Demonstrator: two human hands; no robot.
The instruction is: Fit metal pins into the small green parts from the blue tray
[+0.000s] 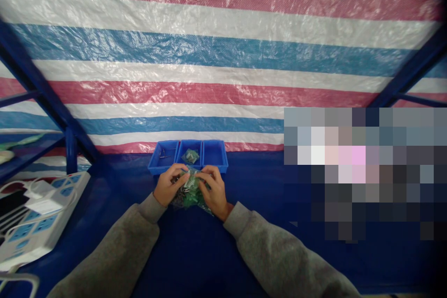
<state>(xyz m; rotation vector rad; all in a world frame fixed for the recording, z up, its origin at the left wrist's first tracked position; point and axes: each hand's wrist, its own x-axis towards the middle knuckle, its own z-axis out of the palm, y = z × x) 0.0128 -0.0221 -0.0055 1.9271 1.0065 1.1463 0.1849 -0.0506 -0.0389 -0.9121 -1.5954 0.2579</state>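
Between my hands is a clear plastic bag (191, 192) with green items and small dark metal pieces, perhaps screws, showing through it. My left hand (171, 185) pinches the bag's upper left side, thumb and fingers closed on it. On the right, my right hand (213, 191) grips the other side with bent fingers. Just beyond stand three blue bins in a row. The left bin (156, 162) holds a few thin metal pieces. In the middle bin (190, 143) lies a small clear bag (190, 156) with greenish contents. Nothing shows inside the right bin (214, 154).
A white power strip (52, 237) with blue sockets, a plugged-in adapter (45, 198) and cables lies at the left. Blue metal posts (71, 149) rise at both sides. A striped plastic sheet (223, 88) hangs behind the blue table (174, 260). The right side is pixelated.
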